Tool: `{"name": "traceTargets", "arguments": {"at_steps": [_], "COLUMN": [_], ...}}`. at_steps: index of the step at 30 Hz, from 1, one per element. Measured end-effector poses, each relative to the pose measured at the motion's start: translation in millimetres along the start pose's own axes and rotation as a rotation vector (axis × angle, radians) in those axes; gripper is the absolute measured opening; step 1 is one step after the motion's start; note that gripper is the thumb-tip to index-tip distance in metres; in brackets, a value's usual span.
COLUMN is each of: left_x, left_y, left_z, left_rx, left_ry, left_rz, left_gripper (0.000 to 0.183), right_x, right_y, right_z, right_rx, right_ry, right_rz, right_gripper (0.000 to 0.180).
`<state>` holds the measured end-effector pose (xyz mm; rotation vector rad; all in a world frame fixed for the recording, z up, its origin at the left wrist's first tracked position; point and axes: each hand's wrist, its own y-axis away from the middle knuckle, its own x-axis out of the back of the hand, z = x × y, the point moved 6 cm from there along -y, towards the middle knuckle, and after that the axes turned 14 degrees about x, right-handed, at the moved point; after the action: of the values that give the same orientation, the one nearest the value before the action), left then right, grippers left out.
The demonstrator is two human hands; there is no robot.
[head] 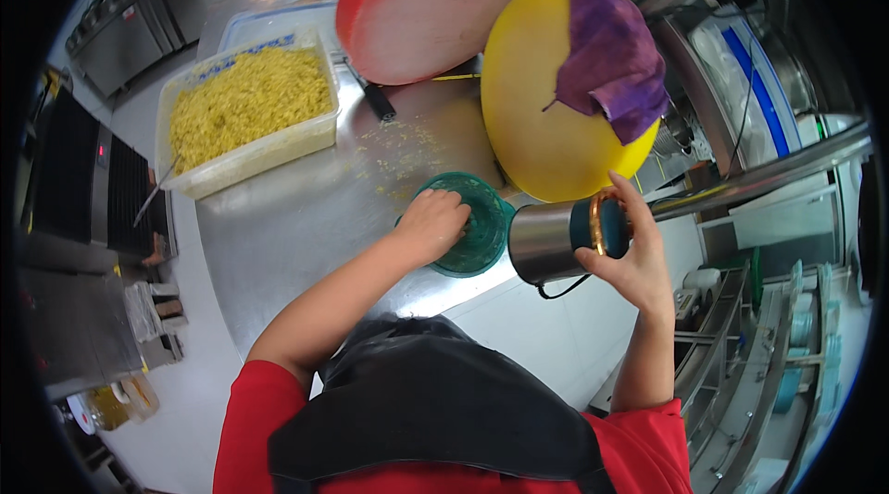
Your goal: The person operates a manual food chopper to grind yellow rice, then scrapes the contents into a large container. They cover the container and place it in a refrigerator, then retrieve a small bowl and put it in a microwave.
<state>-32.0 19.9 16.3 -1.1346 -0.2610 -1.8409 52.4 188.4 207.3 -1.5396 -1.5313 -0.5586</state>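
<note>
My left hand (432,226) is over a dark green bowl (486,240) at the edge of a stainless steel table (278,272). Its fingers curl down past the rim, and their tips are hidden, so whether they hold anything does not show. To the right, my right hand (642,261) grips the dark green, gold-ringed end of a steel cylindrical appliance (545,242), possibly a chopper's motor unit. The cylinder is tilted on its side, close beside the bowl, with a black cord (559,291) hanging below it.
A plastic tub (253,167) of chopped yellow food (253,95) stands at the left. Behind are a black-handled tool (378,103) and a red-rimmed round board (424,15). A purple cloth (604,56) drapes over a yellow round board (531,112). Yellow crumbs (399,154) dot the table.
</note>
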Motion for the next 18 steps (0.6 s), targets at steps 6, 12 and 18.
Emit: {"name": "traceTargets", "arguments": {"at_steps": [6, 12, 18], "left_x": [-33, -7, 33], "left_y": [-22, -35, -48], "left_z": [3, 3, -20], "left_rx": [-0.058, 0.018, 0.396], "left_ry": [-0.246, -0.008, 0.452], "left_rz": [-0.144, -0.242, -0.271], "left_gripper": [0.011, 0.017, 0.011], "right_x": [2, 13, 18], "right_y": [28, 51, 59], "right_z": [23, 44, 64], "right_rx": [0.024, 0.051, 0.01], "right_ry": [0.079, 0.087, 0.035], "right_rz": [0.024, 0.134, 0.187], "right_gripper": [0.083, 0.081, 0.079]}}
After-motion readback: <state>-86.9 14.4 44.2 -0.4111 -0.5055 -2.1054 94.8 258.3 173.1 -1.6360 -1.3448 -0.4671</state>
